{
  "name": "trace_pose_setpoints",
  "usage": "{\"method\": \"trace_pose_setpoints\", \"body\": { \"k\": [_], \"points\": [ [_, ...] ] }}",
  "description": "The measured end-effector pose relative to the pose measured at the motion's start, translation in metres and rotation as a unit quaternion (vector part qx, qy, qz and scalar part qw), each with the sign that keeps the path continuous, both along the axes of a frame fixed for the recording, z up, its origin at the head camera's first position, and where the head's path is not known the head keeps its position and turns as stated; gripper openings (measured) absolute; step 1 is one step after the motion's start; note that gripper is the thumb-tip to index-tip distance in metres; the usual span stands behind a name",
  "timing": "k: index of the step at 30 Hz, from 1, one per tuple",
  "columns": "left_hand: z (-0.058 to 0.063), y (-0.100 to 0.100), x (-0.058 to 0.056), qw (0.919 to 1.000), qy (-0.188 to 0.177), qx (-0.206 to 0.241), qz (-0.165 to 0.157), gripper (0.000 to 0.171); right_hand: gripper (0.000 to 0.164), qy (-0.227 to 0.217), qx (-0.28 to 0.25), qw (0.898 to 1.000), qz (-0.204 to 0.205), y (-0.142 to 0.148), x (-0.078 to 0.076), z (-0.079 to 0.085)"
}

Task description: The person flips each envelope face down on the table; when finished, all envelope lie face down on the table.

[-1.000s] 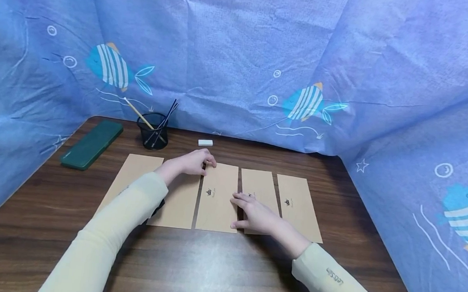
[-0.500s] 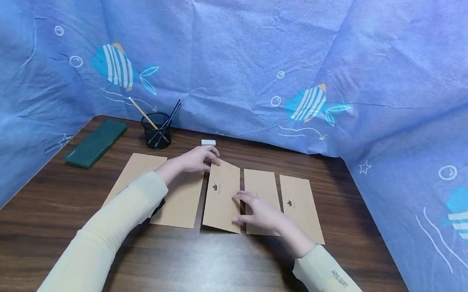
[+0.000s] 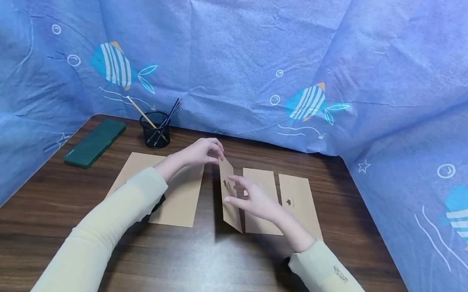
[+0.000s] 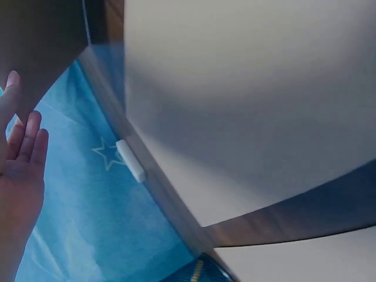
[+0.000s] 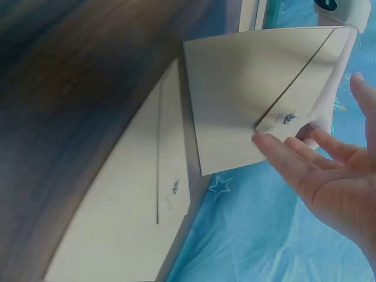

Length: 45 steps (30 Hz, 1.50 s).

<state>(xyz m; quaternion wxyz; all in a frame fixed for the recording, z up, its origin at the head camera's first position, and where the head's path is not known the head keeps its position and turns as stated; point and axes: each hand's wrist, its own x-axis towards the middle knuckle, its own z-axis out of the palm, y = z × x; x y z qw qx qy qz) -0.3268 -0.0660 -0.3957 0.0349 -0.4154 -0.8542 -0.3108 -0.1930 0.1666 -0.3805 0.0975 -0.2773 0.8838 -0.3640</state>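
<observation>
In the head view my left hand (image 3: pixel 202 152) pinches the far corner of a brown paper envelope (image 3: pixel 231 213), printed with a small crown. Its left side is raised, so it stands steeply tilted on its right edge. My right hand (image 3: pixel 256 202) is beside it, fingers extended toward the printed face; the right wrist view shows fingertips (image 5: pixel 264 144) at the envelope's flap, though contact is hard to tell. The left wrist view shows the raised envelope's shaded underside (image 4: pixel 41 53). Right of it lie two more envelopes, a nearer one (image 3: pixel 259 177) and an outer one (image 3: pixel 300 214).
More brown envelopes (image 3: pixel 178 205) lie to the left, partly under my left arm. Further back stand a green case (image 3: pixel 94 143) and a black mesh pen cup (image 3: pixel 155 136). A white block (image 4: pixel 130 160) shows in the left wrist view. A blue fish-print cloth (image 3: pixel 231 73) hangs behind.
The middle envelope lay flat; my left hand has lifted its left side up and rightward until it stands steeply. My right hand has come off the table slightly, toward the envelope.
</observation>
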Motion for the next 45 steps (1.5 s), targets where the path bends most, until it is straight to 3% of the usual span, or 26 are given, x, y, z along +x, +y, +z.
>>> {"method": "trace_pose_setpoints", "body": {
  "k": [7, 13, 23, 30, 33, 37, 41, 45],
  "points": [
    [0.018, 0.007, 0.002, 1.0, 0.008, 0.003, -0.004, 0.011, 0.067, 0.027, 0.0, 0.999, 0.021, -0.003, -0.004, 0.007],
    [0.03, 0.015, 0.004, 0.9995, 0.026, -0.003, -0.015, 0.015, 0.058, 0.049, 0.018, 0.999, 0.014, -0.002, -0.002, 0.015],
    [0.038, 0.028, 0.014, 0.9992, 0.019, -0.032, 0.013, 0.024, 0.042, 0.109, 0.014, 0.994, -0.024, 0.001, -0.003, 0.016],
    [0.039, 0.031, 0.016, 0.9995, 0.033, -0.002, 0.001, 0.031, 0.042, 0.135, -0.002, 0.99, -0.036, 0.009, -0.002, 0.009],
    [0.038, 0.028, 0.018, 0.9992, 0.03, 0.023, 0.01, 0.035, 0.043, 0.119, -0.03, 0.991, -0.046, 0.013, -0.003, 0.003],
    [0.033, 0.016, 0.023, 0.9979, 0.007, 0.027, 0.058, 0.043, 0.044, 0.114, -0.056, 0.989, -0.074, 0.019, -0.005, -0.005],
    [0.021, 0.002, 0.028, 0.9943, -0.037, 0.002, 0.1, 0.054, 0.044, 0.106, -0.072, 0.987, -0.101, 0.025, -0.008, -0.013],
    [0.005, -0.006, 0.032, 0.9913, -0.076, 0.013, 0.106, 0.062, 0.043, 0.075, -0.093, 0.985, -0.12, 0.029, -0.012, -0.019]
  ]
}}
